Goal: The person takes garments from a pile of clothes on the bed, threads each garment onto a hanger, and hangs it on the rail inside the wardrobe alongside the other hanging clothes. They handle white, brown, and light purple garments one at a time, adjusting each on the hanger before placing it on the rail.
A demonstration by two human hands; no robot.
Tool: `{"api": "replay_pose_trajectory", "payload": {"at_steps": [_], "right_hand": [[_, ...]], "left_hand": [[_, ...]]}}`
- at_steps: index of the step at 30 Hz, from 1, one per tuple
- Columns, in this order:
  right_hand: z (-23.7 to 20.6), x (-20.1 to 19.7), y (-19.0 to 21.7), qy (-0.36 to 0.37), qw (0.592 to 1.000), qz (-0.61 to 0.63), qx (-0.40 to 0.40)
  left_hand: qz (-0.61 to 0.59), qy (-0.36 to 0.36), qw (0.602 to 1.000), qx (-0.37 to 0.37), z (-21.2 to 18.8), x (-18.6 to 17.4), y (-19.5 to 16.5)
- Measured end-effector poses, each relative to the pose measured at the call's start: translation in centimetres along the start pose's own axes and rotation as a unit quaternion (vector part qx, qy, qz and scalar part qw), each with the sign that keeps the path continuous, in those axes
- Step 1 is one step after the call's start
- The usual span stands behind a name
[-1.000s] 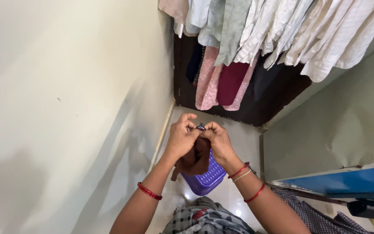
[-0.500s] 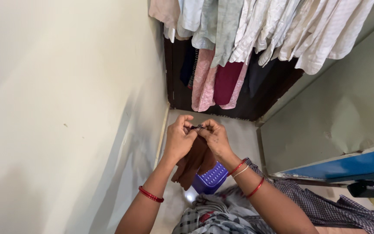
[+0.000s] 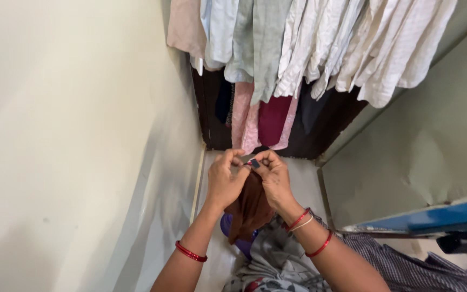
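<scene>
1. The left hand (image 3: 224,183) and the right hand (image 3: 273,176) meet in front of the person, fingertips pinched together on a small dark clip (image 3: 254,163) and on the top edge of a brown cloth (image 3: 251,208).
2. Both grips are narrow: the fingers of each hand close on the cloth's upper edge, with the clip between the two thumbs. Whether the clip itself is open or clamped cannot be told.
3. The brown cloth hangs straight down from the pinch, below both hands and between the wrists.
4. Just under the hanging cloth sits a purple basket (image 3: 237,238), mostly hidden by it; only a piece of its rim and wall shows, and what it holds cannot be seen.
5. Beside the basket, below the right wrist, lies a heap of grey patterned clothes (image 3: 279,262), with a checked cloth (image 3: 406,265) stretching away to the right.
6. Above and beyond the hands a row of pale shirts (image 3: 320,43) hangs, with pink and maroon garments (image 3: 266,116) lower down behind them.
7. A plain wall (image 3: 71,135) runs close on the left of the grip; a grey-green panel (image 3: 406,162) with a blue edge (image 3: 439,216) stands on the right, leaving a narrow strip of floor between.
</scene>
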State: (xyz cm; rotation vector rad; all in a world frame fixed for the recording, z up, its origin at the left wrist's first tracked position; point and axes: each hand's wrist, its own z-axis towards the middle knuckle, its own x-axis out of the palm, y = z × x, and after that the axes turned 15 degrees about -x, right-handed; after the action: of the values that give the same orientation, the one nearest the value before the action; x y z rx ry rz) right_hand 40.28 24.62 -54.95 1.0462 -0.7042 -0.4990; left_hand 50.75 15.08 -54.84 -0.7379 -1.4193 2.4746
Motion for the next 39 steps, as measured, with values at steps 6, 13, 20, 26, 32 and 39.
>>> {"api": "replay_pose_trajectory", "payload": {"at_steps": [6, 13, 20, 26, 32, 39], "right_hand": [[5.5, -3.5, -2.1, -0.046, 0.997, 0.061, 0.018], [13.0, -9.1, -5.0, -0.061, 0.998, -0.004, 0.015], [22.8, -16.9, -6.1, -0.067, 0.997, 0.002, 0.033], [29.9, -22.2, 0.2, -0.078, 0.988, -0.004, 0.132], [32.2, -25.2, 8.5, -0.148, 0.970, 0.037, 0.190], [33.1, -25.3, 14.0, -0.211, 0.960, 0.085, 0.162]], "left_hand": [[-0.162, 0.176, 0.948, -0.208, 3.3, 5.0, 1.8], [-0.170, 0.152, 0.953, -0.199, 9.6, 12.6, 3.0], [-0.320, 0.290, 0.865, -0.255, 18.7, 23.2, 4.7], [-0.300, 0.323, 0.817, -0.371, 25.4, 29.2, -0.3], [-0.330, 0.409, 0.762, -0.377, 28.5, 32.2, -6.5], [-0.368, 0.453, 0.725, -0.366, 30.7, 33.4, -11.3]]}}
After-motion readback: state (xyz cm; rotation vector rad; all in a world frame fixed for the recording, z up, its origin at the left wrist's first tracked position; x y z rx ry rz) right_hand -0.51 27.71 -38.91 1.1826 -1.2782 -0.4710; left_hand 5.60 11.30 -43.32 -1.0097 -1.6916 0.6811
